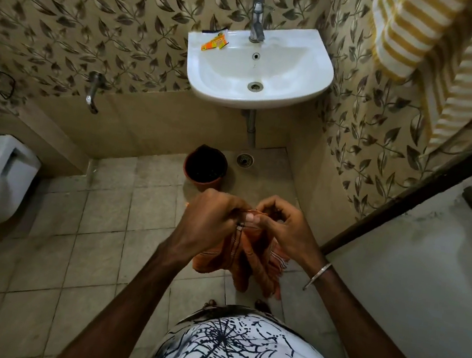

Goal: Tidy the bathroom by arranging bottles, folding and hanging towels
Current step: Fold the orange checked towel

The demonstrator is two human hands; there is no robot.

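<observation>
Orange towel (237, 255) at lower centre of frame, hanging bunched below both hands, clear of floor. Left hand (209, 220) pinches top edge, fingers curled round cloth; right hand (279, 228) pinches same edge just beside it. 2 grips close together, likely bringing corners together for fold. Held high probably so cloth drapes straight under own weight.

Striped yellow towel (415, 37) hangs at upper right. White sink (315, 70) at upper centre, small orange packet (215, 43) on its left rim. Brown bucket (205, 168) on floor below sink.
</observation>
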